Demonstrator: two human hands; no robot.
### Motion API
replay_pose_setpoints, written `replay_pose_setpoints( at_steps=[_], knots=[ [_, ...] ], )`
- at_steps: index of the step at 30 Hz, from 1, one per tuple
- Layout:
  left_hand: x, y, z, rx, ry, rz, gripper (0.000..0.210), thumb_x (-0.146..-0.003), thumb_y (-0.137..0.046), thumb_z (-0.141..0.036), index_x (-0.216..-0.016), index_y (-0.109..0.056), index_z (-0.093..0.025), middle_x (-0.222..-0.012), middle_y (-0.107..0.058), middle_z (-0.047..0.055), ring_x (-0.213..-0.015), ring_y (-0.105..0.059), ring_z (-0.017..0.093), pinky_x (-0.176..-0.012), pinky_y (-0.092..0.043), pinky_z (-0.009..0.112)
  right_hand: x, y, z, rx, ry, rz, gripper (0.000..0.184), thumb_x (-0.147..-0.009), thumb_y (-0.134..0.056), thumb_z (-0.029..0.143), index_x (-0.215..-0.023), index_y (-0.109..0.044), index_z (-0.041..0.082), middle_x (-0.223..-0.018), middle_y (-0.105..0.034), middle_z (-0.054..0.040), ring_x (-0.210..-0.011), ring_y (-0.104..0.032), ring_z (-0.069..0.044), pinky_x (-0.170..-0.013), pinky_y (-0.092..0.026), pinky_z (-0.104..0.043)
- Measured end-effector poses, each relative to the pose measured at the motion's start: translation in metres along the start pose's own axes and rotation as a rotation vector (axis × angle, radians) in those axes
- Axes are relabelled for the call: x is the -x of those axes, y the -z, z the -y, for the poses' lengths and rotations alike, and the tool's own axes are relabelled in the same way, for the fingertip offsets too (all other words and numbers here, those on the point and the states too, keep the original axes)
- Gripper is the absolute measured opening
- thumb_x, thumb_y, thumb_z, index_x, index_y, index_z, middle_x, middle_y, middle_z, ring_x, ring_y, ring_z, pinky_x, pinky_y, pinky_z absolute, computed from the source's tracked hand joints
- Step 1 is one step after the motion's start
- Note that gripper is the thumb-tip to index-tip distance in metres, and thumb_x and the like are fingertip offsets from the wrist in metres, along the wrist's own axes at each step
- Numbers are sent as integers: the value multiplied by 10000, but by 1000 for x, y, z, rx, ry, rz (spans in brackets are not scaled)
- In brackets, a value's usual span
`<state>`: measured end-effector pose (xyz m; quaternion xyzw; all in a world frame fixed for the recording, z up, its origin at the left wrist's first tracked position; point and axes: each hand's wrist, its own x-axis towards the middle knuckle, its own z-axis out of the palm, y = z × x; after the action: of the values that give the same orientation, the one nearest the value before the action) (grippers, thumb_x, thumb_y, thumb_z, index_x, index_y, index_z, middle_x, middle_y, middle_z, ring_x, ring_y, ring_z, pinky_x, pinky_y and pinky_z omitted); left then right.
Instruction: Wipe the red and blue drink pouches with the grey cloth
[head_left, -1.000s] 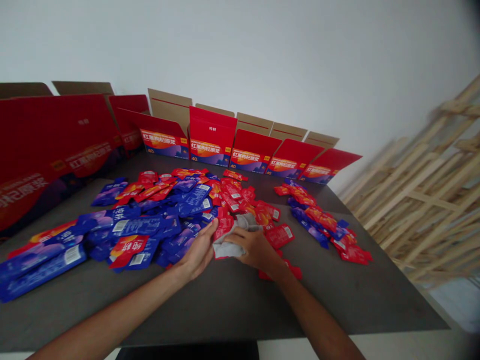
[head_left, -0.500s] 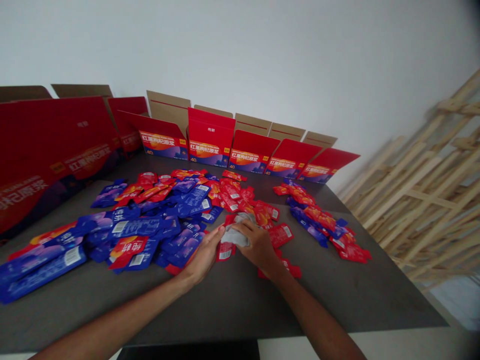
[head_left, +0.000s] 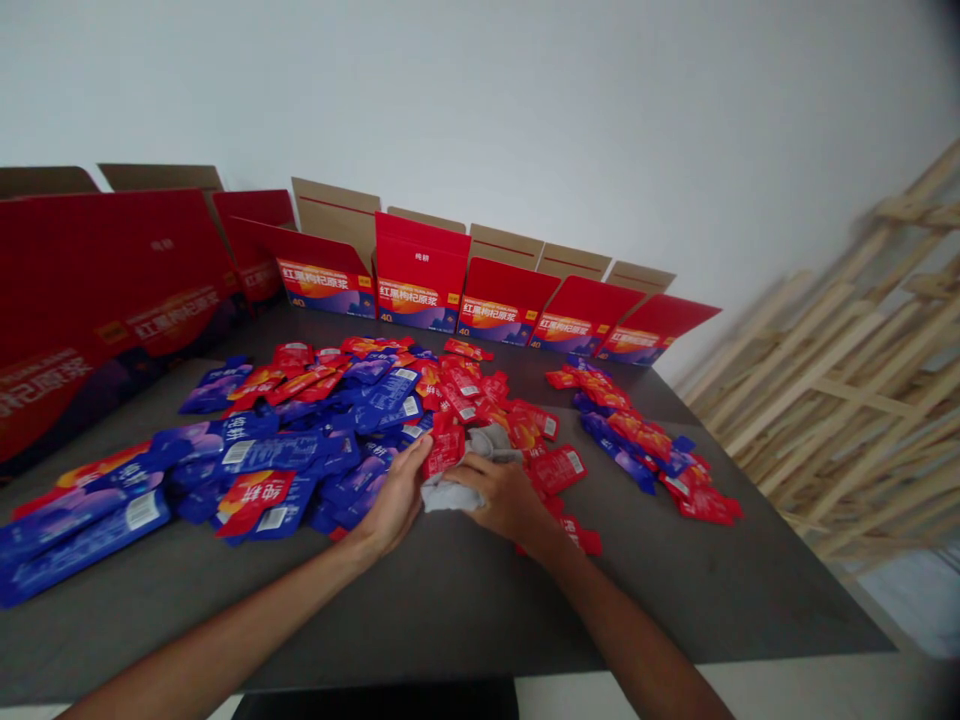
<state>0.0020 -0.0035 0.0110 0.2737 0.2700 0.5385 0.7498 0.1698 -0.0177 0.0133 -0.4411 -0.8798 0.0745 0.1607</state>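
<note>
In the head view my left hand (head_left: 395,500) grips a red pouch (head_left: 444,450) by its left side. My right hand (head_left: 504,497) is closed on a crumpled grey cloth (head_left: 454,494), which lies against the lower part of that pouch and hides some of it. Both hands are close together over the table, at the front edge of a heap of pouches. Blue pouches (head_left: 379,405) lie to the left and behind, while loose red pouches (head_left: 556,468) lie just right of my right hand.
Open red cartons (head_left: 420,285) stand in a row along the wall, with a larger red carton (head_left: 112,320) at the left. A separate row of mixed pouches (head_left: 637,430) lies right on the dark table (head_left: 720,590). Wooden racks (head_left: 862,400) stand beyond the table's right edge.
The red pouch and my left hand have shifted slightly left, with more of the pouch's upper part showing. The cloth has moved down and left across it with my right hand.
</note>
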Motion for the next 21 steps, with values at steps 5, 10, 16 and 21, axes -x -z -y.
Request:
replay_pose_setpoints(
  at_steps=[5, 10, 16, 21],
  knots=[
    [3, 2, 14, -67, 21, 72, 282, -831, -683, -350, -1023, -711, -146, -1010, -735, 75, -986, -649, 236, -906, -457, 344, 1, 3, -3, -40, -105, -256, 426, -815, -652, 156, -1225, -630, 269, -1169, -653, -52, -1059, -621, -202, -886, -492, -299],
    [6, 2, 20, -61, 41, 100, 247, -854, -656, -342, -993, -714, -146, -1061, -720, 70, -1034, -627, 231, -936, -441, 344, 1, 9, -5, -75, -128, -305, 392, -819, -652, 157, -1199, -644, 253, -1143, -653, -63, -1066, -617, -212, -870, -503, -309],
    [3, -1, 7, 34, 57, 53, 362, -825, -672, -394, -1078, -684, -135, -975, -731, 86, -906, -665, 244, -819, -504, 359, 0, 5, -3, -61, 3, -69, 425, -825, -664, 195, -1238, -621, 286, -1155, -662, -19, -1009, -633, -184, -835, -486, -270],
    [1, -5, -3, 75, 126, 32, 434, -825, -647, -438, -1143, -666, -143, -977, -733, 88, -865, -676, 252, -769, -524, 365, 0, 2, 1, -4, 68, 56, 461, -812, -683, 233, -1263, -614, 301, -1195, -653, -8, -956, -648, -175, -742, -491, -246]
  ],
)
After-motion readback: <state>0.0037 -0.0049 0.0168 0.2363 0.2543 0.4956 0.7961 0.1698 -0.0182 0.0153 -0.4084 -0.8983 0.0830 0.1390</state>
